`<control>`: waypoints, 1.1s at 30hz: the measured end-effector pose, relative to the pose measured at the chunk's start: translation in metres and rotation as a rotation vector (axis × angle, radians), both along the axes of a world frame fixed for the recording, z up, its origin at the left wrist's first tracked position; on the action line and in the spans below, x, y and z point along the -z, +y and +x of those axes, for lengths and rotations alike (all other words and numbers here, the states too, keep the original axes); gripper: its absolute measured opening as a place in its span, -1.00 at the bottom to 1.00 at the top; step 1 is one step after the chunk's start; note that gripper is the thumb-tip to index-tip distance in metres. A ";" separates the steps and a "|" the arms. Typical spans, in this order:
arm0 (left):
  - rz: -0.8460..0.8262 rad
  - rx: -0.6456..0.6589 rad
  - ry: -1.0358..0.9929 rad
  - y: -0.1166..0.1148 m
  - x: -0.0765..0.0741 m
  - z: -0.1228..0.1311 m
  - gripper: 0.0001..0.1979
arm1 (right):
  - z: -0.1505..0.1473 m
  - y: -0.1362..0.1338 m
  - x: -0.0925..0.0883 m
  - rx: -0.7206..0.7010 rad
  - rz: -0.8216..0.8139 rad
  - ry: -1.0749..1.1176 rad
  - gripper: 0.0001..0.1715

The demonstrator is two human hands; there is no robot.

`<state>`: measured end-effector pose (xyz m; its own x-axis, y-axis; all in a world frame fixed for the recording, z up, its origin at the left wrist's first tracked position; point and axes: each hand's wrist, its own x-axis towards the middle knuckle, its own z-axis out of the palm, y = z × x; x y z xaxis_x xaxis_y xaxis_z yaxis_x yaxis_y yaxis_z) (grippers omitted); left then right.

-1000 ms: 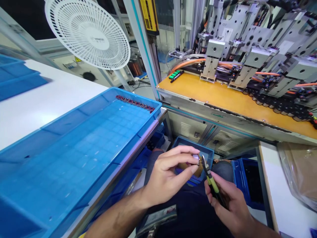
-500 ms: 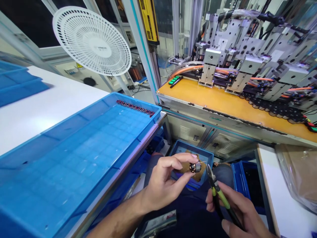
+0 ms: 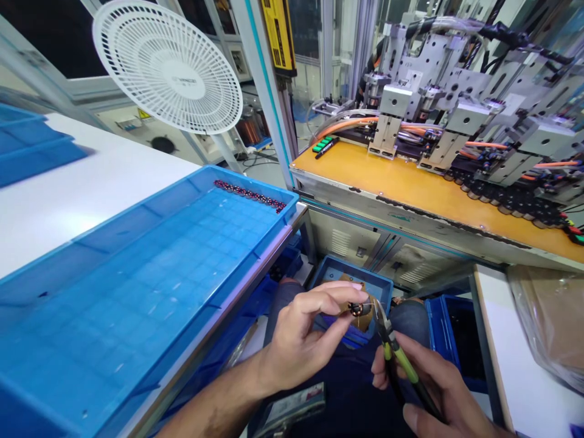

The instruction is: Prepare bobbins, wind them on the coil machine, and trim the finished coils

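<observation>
Between the thumb and fingers of my left hand [image 3: 305, 340] is a small round coil part [image 3: 358, 308] with copper windings and a thin wire sticking out to the right. My right hand [image 3: 429, 383] holds pliers [image 3: 399, 356] with green and black handles. The tips of the pliers are at the thin wire, just right of the coil part. Whether the jaws touch the wire is too small to tell. Below both hands, a small blue tray [image 3: 385, 286] holds a piece of cardboard and a few tiny rings.
A large blue tray [image 3: 150, 261] with a row of small dark red parts [image 3: 250, 194] lies on the white table [image 3: 137, 161] at left. Behind stand a white fan [image 3: 182, 79] and a machine [image 3: 465, 115] on an orange bench. Blue bins [image 3: 442, 328] and a plastic-wrapped box [image 3: 552, 310] are at right.
My right hand has moved slightly left, bringing the plier tips closer to the coil part and its wire. The coil part has turned a little in my left hand.
</observation>
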<state>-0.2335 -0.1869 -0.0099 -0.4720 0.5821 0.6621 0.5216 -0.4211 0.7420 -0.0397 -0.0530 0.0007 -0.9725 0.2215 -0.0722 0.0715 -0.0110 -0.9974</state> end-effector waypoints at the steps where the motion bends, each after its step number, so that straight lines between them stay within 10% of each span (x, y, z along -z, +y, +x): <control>1: -0.001 0.000 0.002 0.000 0.000 0.000 -0.55 | 0.000 0.000 0.000 0.003 -0.003 -0.003 -0.33; 27: 0.008 0.008 0.055 -0.002 -0.001 -0.005 -0.47 | 0.005 0.004 0.015 0.101 -0.018 -0.032 -0.36; 33: -0.074 0.169 -0.651 -0.019 0.002 -0.011 -0.74 | 0.006 0.011 0.014 0.181 0.101 -0.143 -0.39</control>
